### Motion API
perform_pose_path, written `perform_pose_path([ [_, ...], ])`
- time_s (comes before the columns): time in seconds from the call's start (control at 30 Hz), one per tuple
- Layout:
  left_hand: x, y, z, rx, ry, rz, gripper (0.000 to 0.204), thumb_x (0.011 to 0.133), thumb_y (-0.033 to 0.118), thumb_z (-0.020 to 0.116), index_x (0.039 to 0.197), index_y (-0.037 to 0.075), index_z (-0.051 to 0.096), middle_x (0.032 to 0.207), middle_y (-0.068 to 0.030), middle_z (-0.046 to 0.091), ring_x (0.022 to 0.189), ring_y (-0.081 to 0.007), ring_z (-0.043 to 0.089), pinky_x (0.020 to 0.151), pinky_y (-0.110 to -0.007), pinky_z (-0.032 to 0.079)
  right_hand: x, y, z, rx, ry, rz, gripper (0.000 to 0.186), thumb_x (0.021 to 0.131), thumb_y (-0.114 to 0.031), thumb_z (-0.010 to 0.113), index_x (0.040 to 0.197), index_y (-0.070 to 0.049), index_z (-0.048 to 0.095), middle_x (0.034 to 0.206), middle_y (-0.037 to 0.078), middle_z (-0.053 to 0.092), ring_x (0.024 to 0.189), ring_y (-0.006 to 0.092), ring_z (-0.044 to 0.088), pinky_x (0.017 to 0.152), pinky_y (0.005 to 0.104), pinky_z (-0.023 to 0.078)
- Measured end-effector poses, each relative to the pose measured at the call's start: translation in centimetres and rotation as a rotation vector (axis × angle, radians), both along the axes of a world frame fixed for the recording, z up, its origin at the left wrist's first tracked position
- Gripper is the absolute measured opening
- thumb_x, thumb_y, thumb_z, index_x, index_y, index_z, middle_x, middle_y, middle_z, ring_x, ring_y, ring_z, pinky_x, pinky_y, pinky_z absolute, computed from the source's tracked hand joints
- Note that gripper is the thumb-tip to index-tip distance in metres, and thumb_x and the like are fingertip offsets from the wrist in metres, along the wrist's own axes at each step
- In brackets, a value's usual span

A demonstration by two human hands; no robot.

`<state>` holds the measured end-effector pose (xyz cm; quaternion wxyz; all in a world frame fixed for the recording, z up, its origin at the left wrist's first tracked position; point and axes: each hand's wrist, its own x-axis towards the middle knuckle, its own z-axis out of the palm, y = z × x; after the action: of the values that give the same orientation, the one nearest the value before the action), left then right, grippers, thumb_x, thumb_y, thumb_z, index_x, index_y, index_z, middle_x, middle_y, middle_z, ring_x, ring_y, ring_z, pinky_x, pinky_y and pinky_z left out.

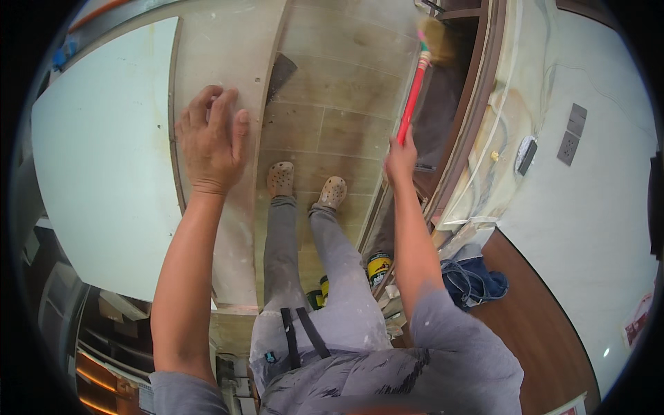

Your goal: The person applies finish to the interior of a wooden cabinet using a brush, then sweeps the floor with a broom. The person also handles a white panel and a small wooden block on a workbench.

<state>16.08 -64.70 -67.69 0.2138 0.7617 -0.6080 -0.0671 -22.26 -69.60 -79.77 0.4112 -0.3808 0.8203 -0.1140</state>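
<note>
My right hand (pixel 400 160) is wrapped round the lower end of a red-handled brush (pixel 413 100), like a small hand broom. Its tan bristle head points away from me by the dark doorway-like opening on the right and is smeared by motion. Over a beige board (pixel 228 266) at the left, my left hand (pixel 213 142) is held with fingers apart and slightly bent, holding nothing. I cannot tell whether it touches the board. A pale, whitish panel (pixel 104 152) lies along the board's left side.
My feet in beige clogs (pixel 281 178) stand on a tiled floor (pixel 346 131). A dark flat scrap (pixel 281 75) lies ahead. Several cans, one black and yellow (pixel 378 268), stand near my right leg. Blue cloth (pixel 477 282) lies at the right, below a wall with switch plates (pixel 573 135).
</note>
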Motion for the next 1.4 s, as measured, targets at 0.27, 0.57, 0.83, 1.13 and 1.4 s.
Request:
perform_pose_path([
  [0.27, -0.2, 0.1, -0.1, 0.044, -0.017, 0.015, 0.035, 0.100, 0.037, 0.063, 0.128, 0.017, 0.066, 0.134, -0.0043, 0.057, 0.113, -0.0260, 0.057, 0.101, -0.044, 0.039, -2.5, -4.7, -1.1, 0.064, 0.170, -0.467, 0.073, 0.094, -0.019, 0.066, 0.161, -0.011, 0.039, 0.121, 0.027, 0.071, 0.104, 0.0394, 0.073, 0.092, 0.0429, 0.056],
  [0.57, -0.4, 0.0, 0.2, 0.086, 0.017, 0.022, 0.035, 0.099, 0.038, 0.064, 0.129, 0.018, 0.064, 0.134, -0.0033, 0.057, 0.115, -0.0257, 0.056, 0.102, -0.044, 0.038, -2.2, 2.0, 1.6, -0.052, 0.244, 0.148, 0.072, 0.096, -0.022, 0.065, 0.161, -0.010, 0.038, 0.126, 0.029, 0.069, 0.113, 0.0432, 0.069, 0.098, 0.0459, 0.053],
  [0.83, -0.6, 0.0, 0.2, 0.107, -0.043, 0.018, 0.037, 0.098, 0.039, 0.064, 0.130, 0.019, 0.063, 0.135, -0.0034, 0.055, 0.118, -0.0270, 0.054, 0.103, -0.046, 0.038, -0.7, -5.3, 0.6, -0.051, 0.098, 0.052, 0.068, 0.100, -0.021, 0.063, 0.162, -0.008, 0.037, 0.095, 0.021, 0.073, 0.071, 0.0339, 0.071, 0.067, 0.0457, 0.056],
  [1.13, -0.4, -0.4, 0.2, 0.069, -0.069, 0.006, 0.036, 0.099, 0.038, 0.063, 0.128, 0.018, 0.063, 0.133, -0.0035, 0.056, 0.117, -0.0276, 0.055, 0.101, -0.047, 0.040, -2.1, 0.6, 4.8, -0.144, 0.374, 0.200, 0.071, 0.100, -0.021, 0.060, 0.164, -0.009, 0.032, 0.114, 0.029, 0.072, 0.106, 0.0452, 0.070, 0.094, 0.0491, 0.054],
  [1.4, -0.2, -0.1, -0.6, 0.046, -0.080, 0.003, 0.035, 0.100, 0.042, 0.061, 0.128, 0.021, 0.062, 0.134, -0.0034, 0.056, 0.123, -0.0309, 0.055, 0.102, -0.049, 0.041, -2.6, 13.9, 3.5, 0.272, 0.101, -0.360, 0.059, 0.102, -0.018, 0.055, 0.158, -0.010, 0.038, 0.089, 0.016, 0.066, 0.069, 0.0312, 0.068, 0.063, 0.0450, 0.056],
])
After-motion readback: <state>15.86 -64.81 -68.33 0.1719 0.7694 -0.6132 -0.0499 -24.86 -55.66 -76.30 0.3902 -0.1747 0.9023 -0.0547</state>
